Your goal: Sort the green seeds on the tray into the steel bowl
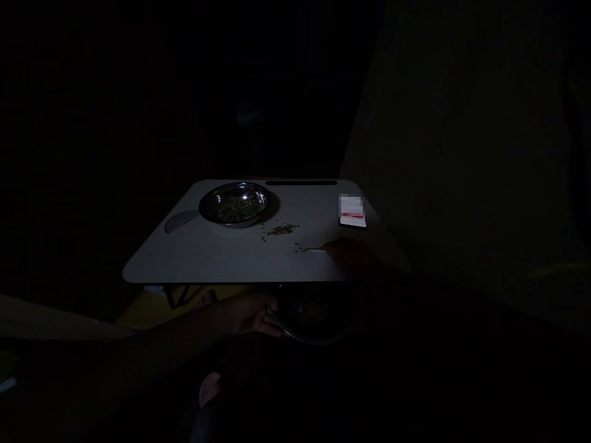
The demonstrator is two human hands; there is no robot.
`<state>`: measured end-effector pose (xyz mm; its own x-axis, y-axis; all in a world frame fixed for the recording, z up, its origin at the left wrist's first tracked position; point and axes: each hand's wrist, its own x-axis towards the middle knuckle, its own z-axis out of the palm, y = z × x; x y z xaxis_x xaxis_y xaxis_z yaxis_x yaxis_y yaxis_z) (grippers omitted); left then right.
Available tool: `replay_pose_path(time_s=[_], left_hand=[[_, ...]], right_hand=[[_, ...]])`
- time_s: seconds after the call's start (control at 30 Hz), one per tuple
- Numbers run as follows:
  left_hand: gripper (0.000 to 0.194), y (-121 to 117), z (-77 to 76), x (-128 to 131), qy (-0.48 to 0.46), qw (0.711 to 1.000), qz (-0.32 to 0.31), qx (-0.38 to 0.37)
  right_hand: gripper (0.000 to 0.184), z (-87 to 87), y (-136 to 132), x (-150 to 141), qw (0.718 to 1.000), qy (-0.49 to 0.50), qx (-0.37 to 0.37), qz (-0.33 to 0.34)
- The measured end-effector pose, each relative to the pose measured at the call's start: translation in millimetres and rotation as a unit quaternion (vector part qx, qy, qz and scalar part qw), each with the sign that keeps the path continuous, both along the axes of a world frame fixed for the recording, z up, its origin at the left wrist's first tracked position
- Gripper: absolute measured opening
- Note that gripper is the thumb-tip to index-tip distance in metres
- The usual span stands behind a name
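In the dim head view, my left hand (261, 315) grips the rim of a dark metal bowl (318, 337) just below the front edge of a white table (207, 261). My right hand (348, 253) rests over the tabletop, closed on a thin, pale, flat tool (317, 249) whose kind I cannot make out. By its tip lie a few small green-brown grains (300, 248). A larger scatter of grains (281, 229) is farther back. Behind and to the left stands a shiny steel bowl (207, 212) with many similar grains inside.
A phone (353, 212) with a lit screen lies on the table's right side. At the left is a printed grey half-round patch (181, 220). A dark slot (301, 183) runs along the far edge. Folding legs (175, 296) show underneath. The surroundings are nearly black.
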<state>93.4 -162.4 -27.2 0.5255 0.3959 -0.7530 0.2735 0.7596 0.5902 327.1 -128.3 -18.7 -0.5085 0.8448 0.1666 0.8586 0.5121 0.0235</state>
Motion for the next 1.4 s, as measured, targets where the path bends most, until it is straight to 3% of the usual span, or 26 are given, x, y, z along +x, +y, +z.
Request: replay_pose_path(time_s=[0.27,0.57,0.87,1.4], left_hand=[[0.017,0,5.4,2,0.006,1.0,-0.013,0.002],[0.013,1,-5.4,0,0.003,1.0,-0.008,0.004],[0.014,-2,7.9,1,0.029,0.999,-0.014,-0.011],[0.015,-1,-1.0,-2,-0.002,1.0,-0.01,0.006]], right_hand=[[0.03,6.8,-18,1,0.999,-0.001,-0.037,-0.001],[0.031,11.5,-10,-2,0.999,0.002,-0.035,-0.034],[0.031,1.7,-7,-9,1.0,0.006,-0.012,0.021],[0.031,7.0,-22,-11,0.997,0.025,-0.051,0.048]])
